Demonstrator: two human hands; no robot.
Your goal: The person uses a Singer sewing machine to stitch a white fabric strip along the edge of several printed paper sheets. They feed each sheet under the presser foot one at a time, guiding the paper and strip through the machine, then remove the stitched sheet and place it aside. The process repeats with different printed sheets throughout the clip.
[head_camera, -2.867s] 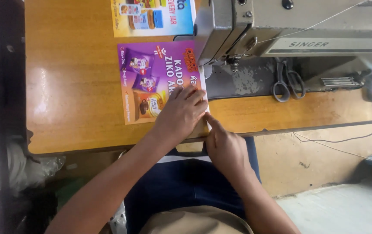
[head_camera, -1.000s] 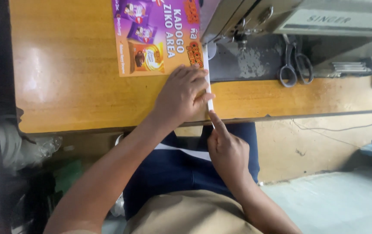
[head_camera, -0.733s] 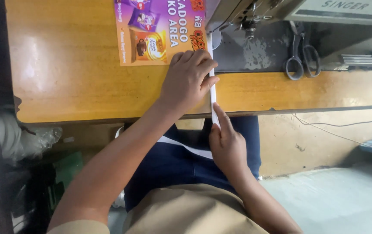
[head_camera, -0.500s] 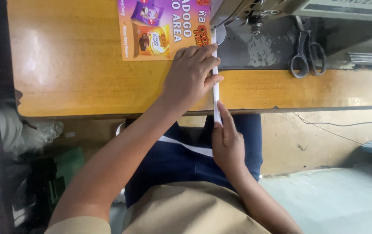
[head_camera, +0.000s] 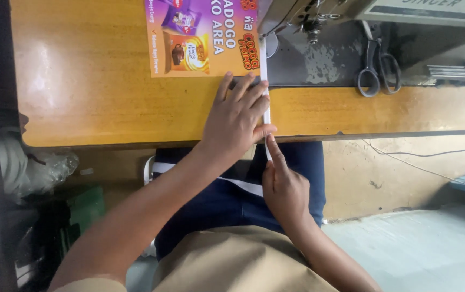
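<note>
A: Hands first. Your left hand (head_camera: 238, 116) lies flat, fingers spread, pressing the glossy purple-and-orange printed sheet (head_camera: 200, 38) onto the orange-brown wooden table (head_camera: 97, 92). Your right hand (head_camera: 284, 189) sits off the table's near edge, above your lap, forefinger stretched along the narrow white strip (head_camera: 266, 81) that runs down the sheet's right-hand edge. Whether thumb and fingers pinch the strip's tail from below, I cannot tell

B: And where does the strip lead?

A: Straight away from you, up to the presser foot of the grey metal sewing machine (head_camera: 319, 21); its far end is already at the needle. The sheet lies half on the wood, half on the dark machine bed

B: What makes this step go well?

A: My judgement: keep your left palm light enough that the sheet can slide, and steer with the fingertips near the strip. Let your right forefinger hold the strip square on the edge, without pulling, so the seam stays true. Mind the black-handled scissors (head_camera: 376, 73) lying on the bed to the right; they are well apart from the sheet, so leave them there
</note>
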